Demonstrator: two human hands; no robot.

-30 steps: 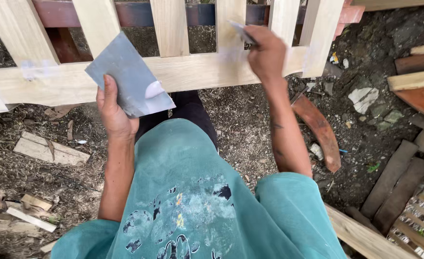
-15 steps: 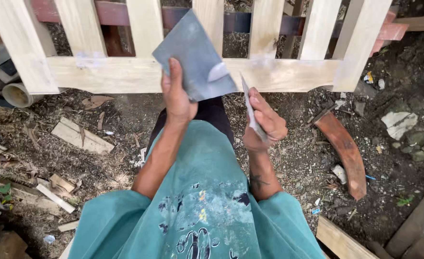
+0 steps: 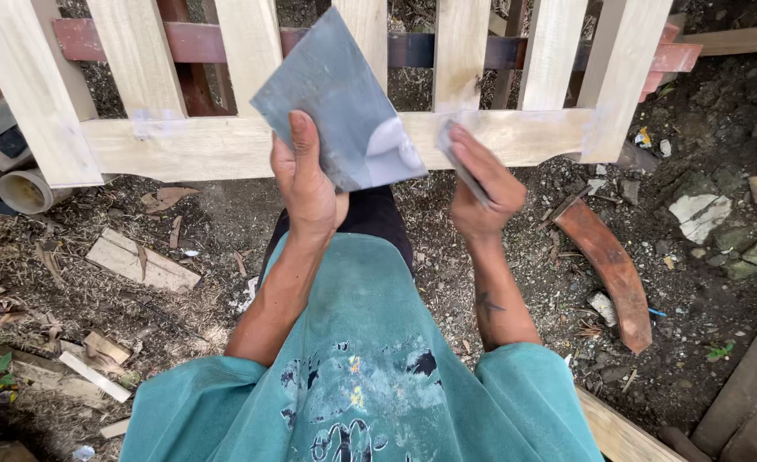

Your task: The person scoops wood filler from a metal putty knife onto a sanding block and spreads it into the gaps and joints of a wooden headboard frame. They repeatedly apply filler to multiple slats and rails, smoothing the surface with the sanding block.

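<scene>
Fingers of the left hand clasp a grey board bearing a white putty dab, raised before the far wooden fence. Just right, the right hand grips a putty knife near that dab.

Person wears a loose teal T-shirt, short sleeves ending above the elbows, front marked with faded paint spots and a dark printed design. Dark trousers show below the left hand. Small dark tattoo on forearm below the right hand.
</scene>
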